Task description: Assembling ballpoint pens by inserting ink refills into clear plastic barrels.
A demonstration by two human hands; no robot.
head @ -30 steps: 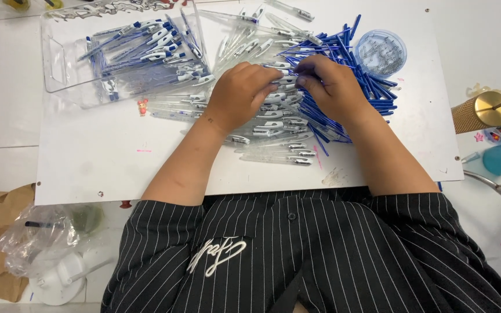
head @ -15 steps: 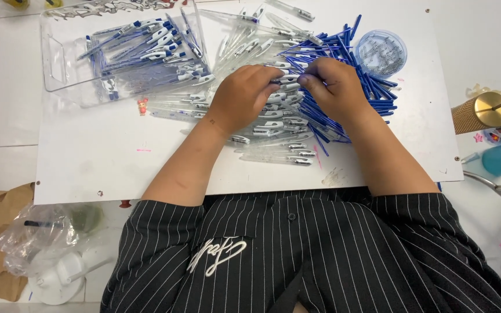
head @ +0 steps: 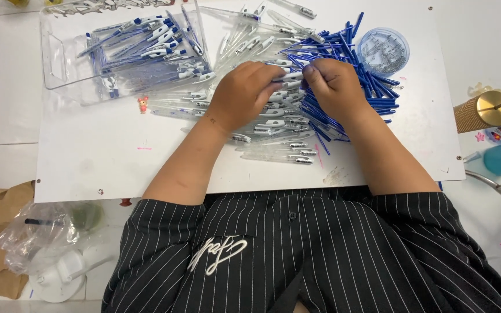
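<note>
Left hand (head: 243,95): curled over the see-through pen tubes, fingers pinching one end of a white pen part (head: 290,76).
Right hand (head: 334,87): fingers bent and pinching the other end of the same white pen part.
Pen part: held between both hands, just above the pile, in the middle of the white board (head: 117,156).
Change: hands sat a bit lower and flatter on the pile a second ago; now lifted a little and closer together, tips meeting on one piece.
Meaning: looks like one pen being put together right now, not just picked out.
Blue sticks (head: 372,87): big heap of thin blue ink sticks under and beside the right hand, same spot as before.
See-through tubes (head: 273,142): spread under both hands and toward the body, not moved.
Clear tray (head: 59,58): far left on the board, holding done-looking blue and white pens, same as before.
Round tub (head: 382,51): small clear tub past the blue sticks, tiny bits inside, too small to tell what.
Table (head: 7,116): white, carrying the board.
Plastic bag (head: 36,232): crumpled, down by the left side.
Gold cup (head: 485,110): off to the right, well apart from the hands.
</note>
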